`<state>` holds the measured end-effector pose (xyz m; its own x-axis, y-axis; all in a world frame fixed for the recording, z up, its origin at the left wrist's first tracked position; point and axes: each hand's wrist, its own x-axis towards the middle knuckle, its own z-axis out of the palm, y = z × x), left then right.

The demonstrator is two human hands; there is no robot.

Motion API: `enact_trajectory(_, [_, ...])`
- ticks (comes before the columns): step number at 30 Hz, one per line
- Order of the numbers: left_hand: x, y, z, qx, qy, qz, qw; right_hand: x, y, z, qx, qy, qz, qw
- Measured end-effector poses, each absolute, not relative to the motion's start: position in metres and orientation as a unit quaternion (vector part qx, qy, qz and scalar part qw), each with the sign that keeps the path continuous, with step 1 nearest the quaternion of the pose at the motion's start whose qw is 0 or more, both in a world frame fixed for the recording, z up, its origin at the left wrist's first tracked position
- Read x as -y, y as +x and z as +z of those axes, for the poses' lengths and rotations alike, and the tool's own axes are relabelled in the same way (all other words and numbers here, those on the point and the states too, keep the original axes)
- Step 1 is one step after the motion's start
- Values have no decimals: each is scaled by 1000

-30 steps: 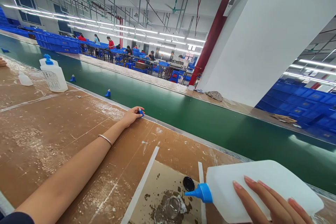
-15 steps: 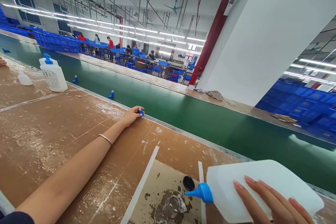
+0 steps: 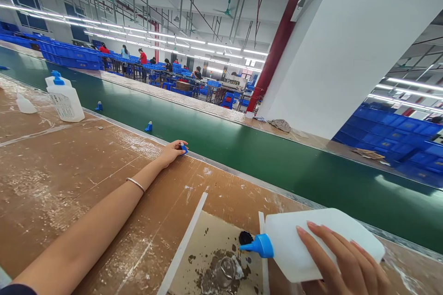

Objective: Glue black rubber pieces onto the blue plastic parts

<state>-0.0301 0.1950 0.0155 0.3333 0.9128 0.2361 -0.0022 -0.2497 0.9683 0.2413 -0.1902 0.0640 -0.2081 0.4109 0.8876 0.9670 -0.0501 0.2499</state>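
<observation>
The translucent white plastic squeeze bottle (image 3: 311, 244) lies on its side at the lower right of the brown cardboard-covered worktable (image 3: 69, 184); its contents cannot be made out through the wall. Its long axis runs roughly left to right, and its blue cone-shaped nozzle cap (image 3: 258, 245) points left, the tip just beside a small black round cap (image 3: 245, 238) and above a clear glass piece (image 3: 224, 269) on a stained beige card (image 3: 207, 244).

The right hand (image 3: 346, 265) rests on the bottle's upper face, fingers spread flat over it — pressing rather than wrapped round.

The left hand (image 3: 173, 151) lies far forward at the table's edge, beside the green conveyor belt (image 3: 277, 166), with fingers curled on a small blue plastic cap piece (image 3: 183, 148).

On the belt stand 2 more small blue caps (image 3: 148, 126) (image 3: 99, 106), well apart. At far left stands 1 upright white labelled bottle with a blue top (image 3: 64, 99), with a smaller white bottle (image 3: 25, 104) near it — fill level of either cannot be told.

Across the belt, stacked blue plastic crates (image 3: 391, 140) line the right side; what they hold is not visible.
</observation>
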Motion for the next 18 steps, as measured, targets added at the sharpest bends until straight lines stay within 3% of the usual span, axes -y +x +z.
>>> enact_trajectory(6, [-197,-30,16,-358,650,458,489,189,245,58,632,-577,-435,278])
enact_trajectory(10, [-197,-30,20,-360,650,463,483,192,245,65,553,-666,-305,396])
enact_trajectory(15, [-201,-29,25,-386,640,483,456,208,273,95,233,-749,-158,600])
enact_trajectory(17, [-204,-29,25,-402,637,490,439,227,308,96,198,-728,-184,630])
enact_trajectory(18, [-206,-30,25,-409,637,492,429,240,330,90,179,-764,-195,589])
